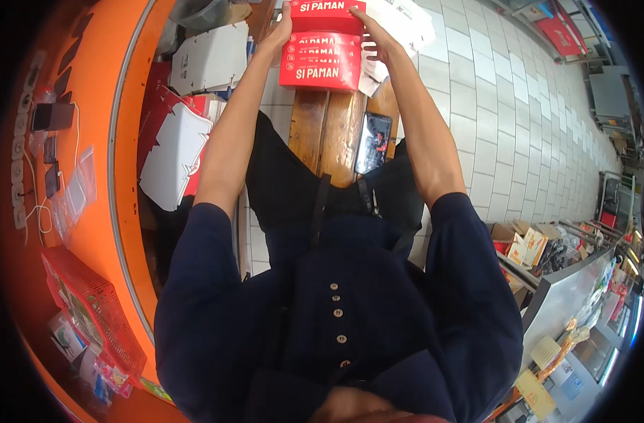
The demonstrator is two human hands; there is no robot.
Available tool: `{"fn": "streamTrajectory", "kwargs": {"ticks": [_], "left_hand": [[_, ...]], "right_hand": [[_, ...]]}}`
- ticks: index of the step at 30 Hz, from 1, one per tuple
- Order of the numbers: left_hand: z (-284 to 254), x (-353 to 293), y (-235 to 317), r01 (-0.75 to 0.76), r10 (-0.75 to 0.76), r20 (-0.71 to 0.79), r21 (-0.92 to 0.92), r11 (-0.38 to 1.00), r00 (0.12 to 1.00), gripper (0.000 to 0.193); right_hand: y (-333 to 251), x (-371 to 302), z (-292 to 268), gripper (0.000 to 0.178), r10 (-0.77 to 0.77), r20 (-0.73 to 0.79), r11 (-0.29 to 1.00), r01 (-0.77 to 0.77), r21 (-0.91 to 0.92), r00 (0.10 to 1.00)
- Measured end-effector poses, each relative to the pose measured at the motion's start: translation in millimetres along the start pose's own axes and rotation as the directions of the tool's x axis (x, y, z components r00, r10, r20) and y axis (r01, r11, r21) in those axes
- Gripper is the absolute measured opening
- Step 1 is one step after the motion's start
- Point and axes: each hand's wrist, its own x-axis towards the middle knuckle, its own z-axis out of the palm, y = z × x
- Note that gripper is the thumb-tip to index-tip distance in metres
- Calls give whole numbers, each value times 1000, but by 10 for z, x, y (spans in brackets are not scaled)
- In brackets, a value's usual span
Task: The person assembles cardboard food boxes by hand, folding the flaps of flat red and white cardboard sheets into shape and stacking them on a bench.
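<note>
At the top of the head view, a red cardboard food box (327,23) with white lettering is between my two hands. My left hand (282,29) grips its left side. My right hand (380,39) has its thumb on the box's right edge, with the other fingers partly spread beside it. Just nearer to me, several matching red boxes (320,76) sit in an overlapping stack on a wooden bench (308,127). The far end of the held box is cut off by the frame.
A phone (373,144) with a lit screen lies on the bench between my legs. White flat cardboard sheets (172,158) are piled at the left, beside an orange counter (125,141). White sheets (406,25) lie beyond my right hand. A red plastic basket (100,317) stands lower left.
</note>
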Motion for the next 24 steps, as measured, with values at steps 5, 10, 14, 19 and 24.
{"fn": "streamTrajectory", "kwargs": {"ticks": [5,10,14,19,24], "left_hand": [[146,-355,-155,41,16,-159,350,936,987,77],[44,-737,-250,85,28,-238,453,888,971,89],[68,-1107,-670,-344,414,-218,295,891,884,79],[-599,-1383,-1379,-465,492,-20,292,835,870,55],[-710,-1548,-1479,-546,554,186,578,606,812,74]], "right_hand": [[185,64,147,107,135,0,982,-134,131,991],[34,-379,278,100,-24,33,989,19,147,999],[475,-520,161,73,-595,-128,788,607,100,794],[745,-1027,96,129,-541,150,788,561,-255,828],[895,-1072,-27,128,-574,171,683,584,-440,801]]}}
